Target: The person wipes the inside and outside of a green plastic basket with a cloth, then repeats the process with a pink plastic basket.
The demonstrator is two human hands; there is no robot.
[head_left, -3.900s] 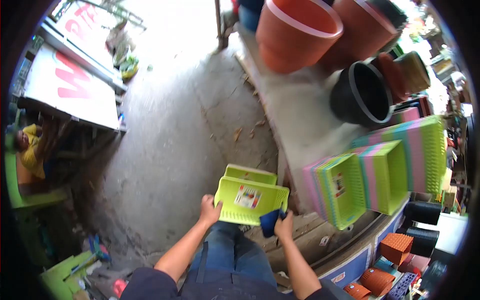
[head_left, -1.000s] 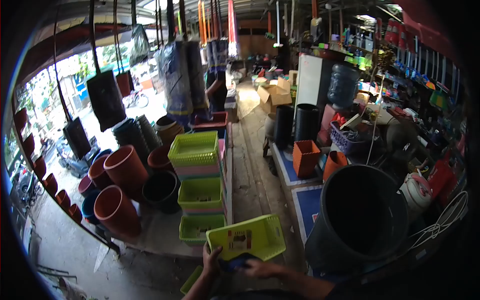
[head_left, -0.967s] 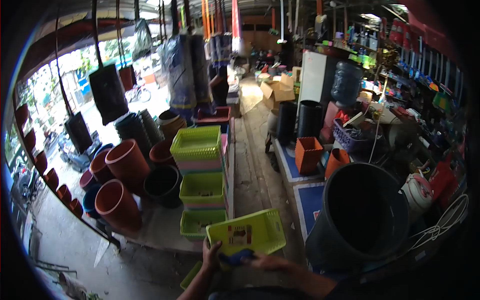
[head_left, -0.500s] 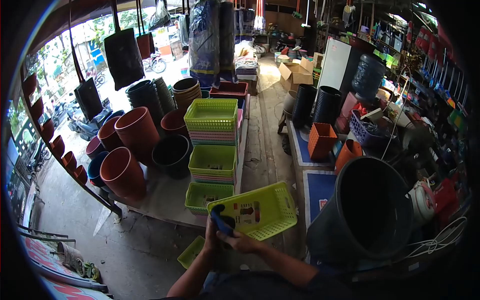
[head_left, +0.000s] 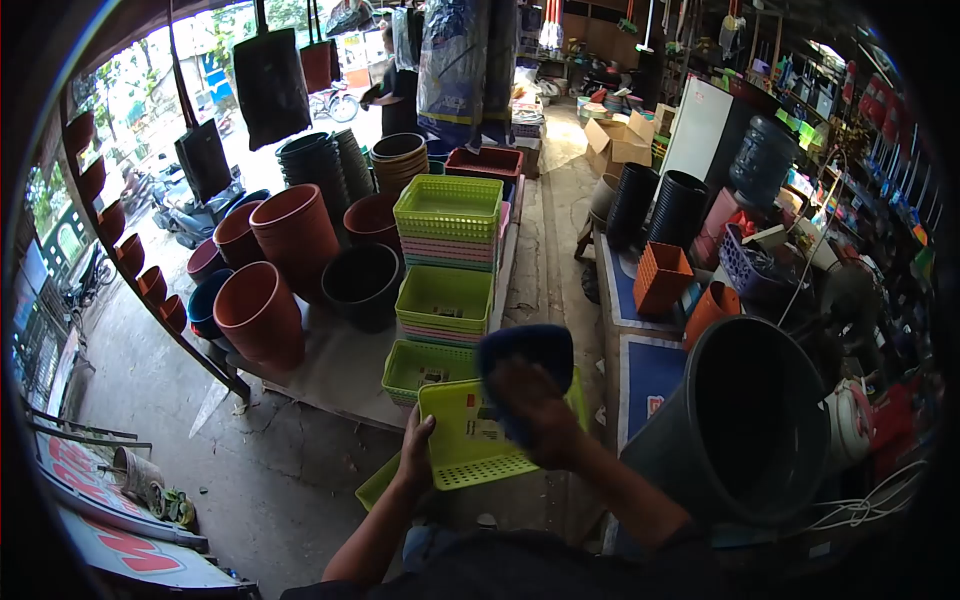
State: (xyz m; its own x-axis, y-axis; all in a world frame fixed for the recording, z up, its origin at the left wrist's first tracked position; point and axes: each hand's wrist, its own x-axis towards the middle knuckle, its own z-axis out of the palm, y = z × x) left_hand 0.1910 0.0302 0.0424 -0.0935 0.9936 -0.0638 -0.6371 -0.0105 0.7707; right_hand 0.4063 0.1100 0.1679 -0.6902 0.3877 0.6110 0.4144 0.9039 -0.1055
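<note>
- The left hand [head_left: 417, 455] pinches the left end of a lime-green plastic basket [head_left: 465, 472], held up before the body.
- The right hand [head_left: 537, 410] grips a dark blue, rounded flat object [head_left: 545, 350] over it; exact finger placement is blurred.
- Handling of this basket looks underway, unfinished.
- Another green basket [head_left: 374, 488] sits lower, unheld; stacked baskets [head_left: 448, 215] stand nearby.

You have a lime-green basket [head_left: 455, 432] dotted with holes, a dark blue thing [head_left: 547, 352], and a basket stack [head_left: 448, 235] banded green and pink.
</note>
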